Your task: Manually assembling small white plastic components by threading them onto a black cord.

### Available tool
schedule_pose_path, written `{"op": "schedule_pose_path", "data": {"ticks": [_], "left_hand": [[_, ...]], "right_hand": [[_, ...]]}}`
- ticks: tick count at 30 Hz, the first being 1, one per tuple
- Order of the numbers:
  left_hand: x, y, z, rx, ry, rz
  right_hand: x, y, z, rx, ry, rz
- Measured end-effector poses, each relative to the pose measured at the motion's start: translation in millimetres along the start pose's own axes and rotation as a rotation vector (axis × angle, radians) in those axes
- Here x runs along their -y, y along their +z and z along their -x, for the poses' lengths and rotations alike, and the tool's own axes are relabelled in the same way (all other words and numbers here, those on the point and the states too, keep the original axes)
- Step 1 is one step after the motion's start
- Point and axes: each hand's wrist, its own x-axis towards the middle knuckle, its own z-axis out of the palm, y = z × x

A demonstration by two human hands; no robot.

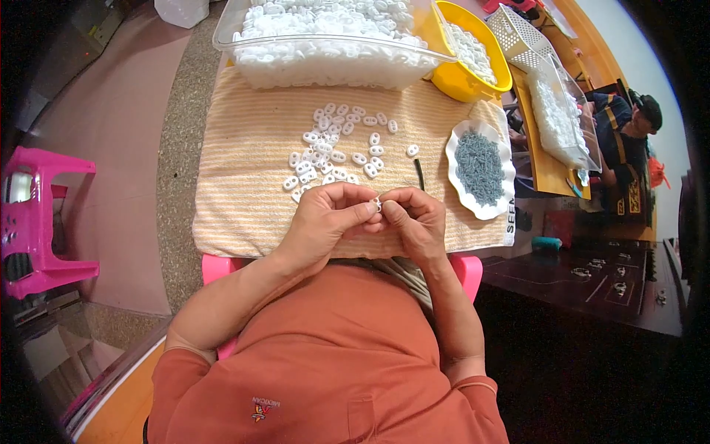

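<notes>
The white pieces (pixel 323 148) look like smooth plastic, the big tub (pixel 325 76) is of clear, glossy plastic, and the striped cloth (pixel 244 177) seems matt, slightly rough.

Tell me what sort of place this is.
Likely a home or small workshop for handwork: a clear bin of white pieces, a scalloped dish of grey pieces, and a pink stool.

rust-orange shirt (pixel 318 325); short sleeves (pixel 180 366); small multicoloured emblem (pixel 259 411), left chest
</notes>
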Motion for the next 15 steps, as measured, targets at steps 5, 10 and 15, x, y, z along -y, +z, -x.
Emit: {"op": "schedule_pose_path", "data": {"ticks": [5, 10, 15], "left_hand": [[0.8, -1.1, 0.1, -0.005, 0.001, -0.016], [2.3, -1.3, 0.1, -0.016, -0.004, -0.044], [2.5, -0.2, 1.6, -0.027, -0.005, -0.052]], "right_hand": [[-0.1, -0.4, 0.0, 0.008, -0.012, 0.012], [2.7, -0.9, 0.3, 0.023, -0.026, 0.059], [5.2, 2.8, 2.6, 0.013, -0.021, 0.096]]}}
